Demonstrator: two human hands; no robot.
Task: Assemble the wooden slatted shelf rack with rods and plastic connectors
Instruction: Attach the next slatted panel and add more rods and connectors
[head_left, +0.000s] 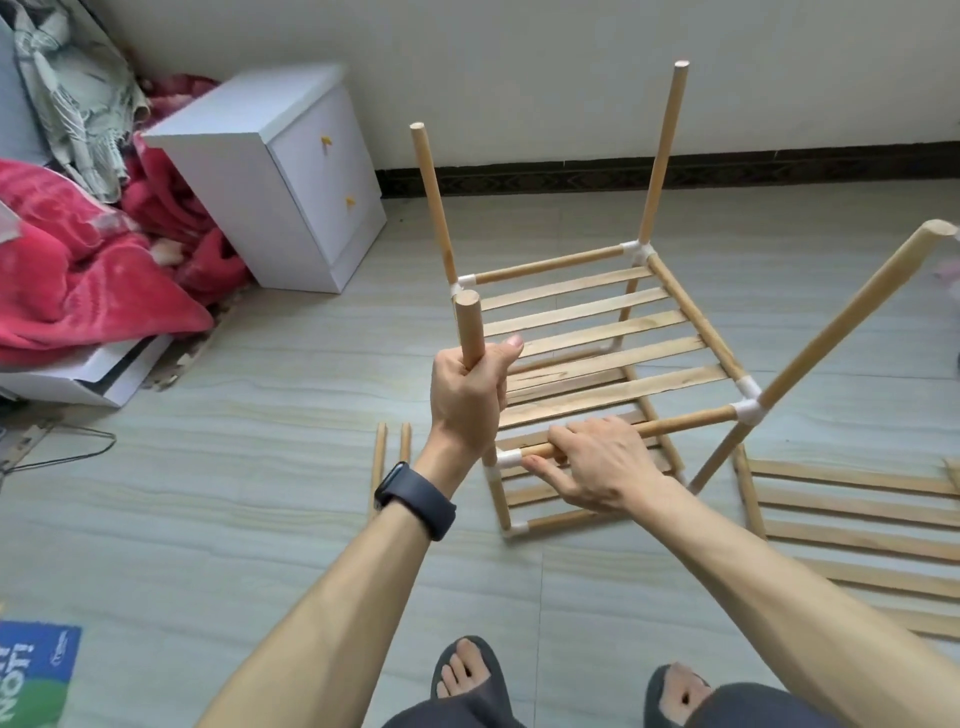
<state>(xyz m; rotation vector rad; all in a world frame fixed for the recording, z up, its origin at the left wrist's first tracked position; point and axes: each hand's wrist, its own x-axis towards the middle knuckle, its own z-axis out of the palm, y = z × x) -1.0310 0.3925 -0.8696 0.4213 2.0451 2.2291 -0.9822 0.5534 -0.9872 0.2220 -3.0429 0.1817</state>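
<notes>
A partly built wooden rack (608, 343) stands on the tiled floor, with a slatted shelf framed by rods and white plastic connectors (747, 408). Four upright rods rise from its corners. My left hand (470, 395) grips the near-left upright rod (470, 330) just below its top. My right hand (597, 462) rests on the front horizontal rod (685, 422) with fingers curled over it, beside the near-left white connector (508, 458). A lower frame of rods shows beneath the shelf.
A second slatted panel (852, 519) lies flat on the floor at right. Two loose rods (379, 467) lie left of the rack. A white two-drawer cabinet (291, 176) and a red blanket (78, 270) sit at left. My sandalled feet are at the bottom edge.
</notes>
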